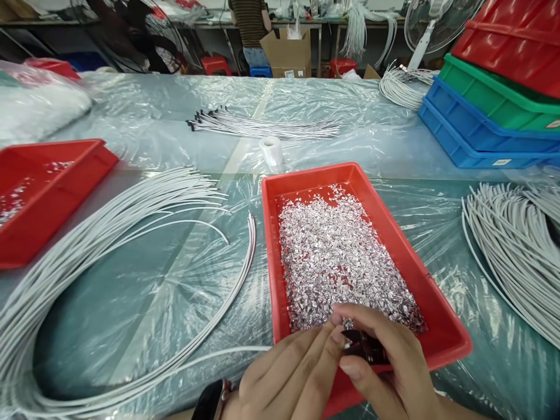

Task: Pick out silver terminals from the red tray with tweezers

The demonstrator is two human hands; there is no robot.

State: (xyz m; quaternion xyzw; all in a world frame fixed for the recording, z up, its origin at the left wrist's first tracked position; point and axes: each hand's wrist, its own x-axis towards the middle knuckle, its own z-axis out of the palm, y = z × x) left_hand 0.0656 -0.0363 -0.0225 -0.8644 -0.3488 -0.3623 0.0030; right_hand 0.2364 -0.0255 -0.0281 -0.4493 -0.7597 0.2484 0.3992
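Over the near end of a red tray [268,251], both hands work close together. My left hand [291,370] is closed, thumb and fingertips pinched, with a white cable [245,349] running into it from the left; the cable's tip is hidden by the fingers. Curled in my right hand [394,361] is a small pair of dark cutters [365,347], its jaws pointing at the left fingertips. Most of the cutters' handles are hidden by the palm. Many small shiny silver scraps [341,256] cover the tray's floor beneath the hands.
A looped bundle of white cables [87,245] lies left, another coil [516,251] right. Behind are black-tipped cables [271,125] and a white roll [272,153]. A second red tray [65,204] stands left; stacked blue trays [476,131] stand right. Plastic sheeting covers the table.
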